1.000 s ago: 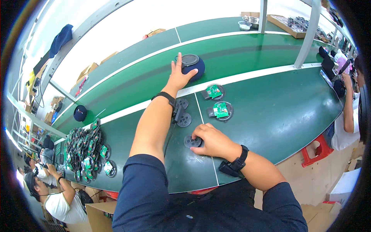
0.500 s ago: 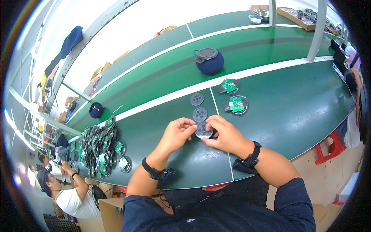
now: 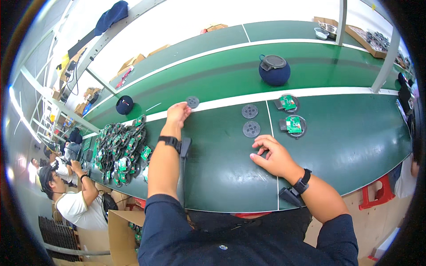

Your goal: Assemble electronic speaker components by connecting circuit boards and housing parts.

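Note:
My left hand (image 3: 179, 114) reaches out to the far left and pinches a dark round disc with holes (image 3: 192, 102) by its edge, over the white strip beside the conveyor. Above the workbench's middle, my right hand (image 3: 273, 155) has its fingers loosely curled and apart, holding nothing. Just beyond it lie two similar perforated discs, the nearer disc (image 3: 251, 129) and the farther disc (image 3: 250, 111). To their right are two round black parts with green circuit boards, a nearer board (image 3: 293, 124) and a farther board (image 3: 288, 102).
A big heap of round parts with circuit boards (image 3: 120, 148) covers the bench's left. On the green conveyor (image 3: 213, 68) sit a dark blue round speaker (image 3: 274, 73) and another round speaker (image 3: 124, 105). A cardboard box (image 3: 120, 235) stands low left, near a seated co-worker (image 3: 80, 199).
My left hand has moved away from my right, far and leftward, taking the disc that was between both hands. My right hand has let go and its fingers have loosened. The view has shifted.

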Tool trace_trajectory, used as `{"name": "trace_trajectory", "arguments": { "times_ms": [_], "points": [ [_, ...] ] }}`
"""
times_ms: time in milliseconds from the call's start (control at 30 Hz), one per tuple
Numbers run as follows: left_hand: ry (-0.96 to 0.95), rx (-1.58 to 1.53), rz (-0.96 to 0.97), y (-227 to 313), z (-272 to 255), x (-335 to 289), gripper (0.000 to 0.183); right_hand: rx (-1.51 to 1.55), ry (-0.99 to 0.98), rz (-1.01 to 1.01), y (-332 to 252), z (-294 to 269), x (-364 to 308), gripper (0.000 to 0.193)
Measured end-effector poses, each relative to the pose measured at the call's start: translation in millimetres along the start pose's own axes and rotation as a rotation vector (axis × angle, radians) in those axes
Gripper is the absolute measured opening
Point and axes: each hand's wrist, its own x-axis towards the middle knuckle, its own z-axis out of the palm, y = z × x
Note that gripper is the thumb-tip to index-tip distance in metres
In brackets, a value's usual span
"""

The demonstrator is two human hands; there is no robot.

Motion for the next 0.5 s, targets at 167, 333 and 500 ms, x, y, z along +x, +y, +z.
{"name": "trace_trajectory", "arguments": {
  "times_ms": [167,333,500],
  "points": [
    [0.182,-0.072,-0.100,3,-21,63,0.009,0.040,0.006,0.021,6,-2,-1,0.024],
    [0.380,-0.235,0.000,2,-27,82,0.013,0.025,0.002,0.045,4,-2,0,0.023],
    [0.327,-0.090,0.409,-19,-32,50,0.026,0.069,-0.012,0.031,2,1,5,0.021]
  ]
}}
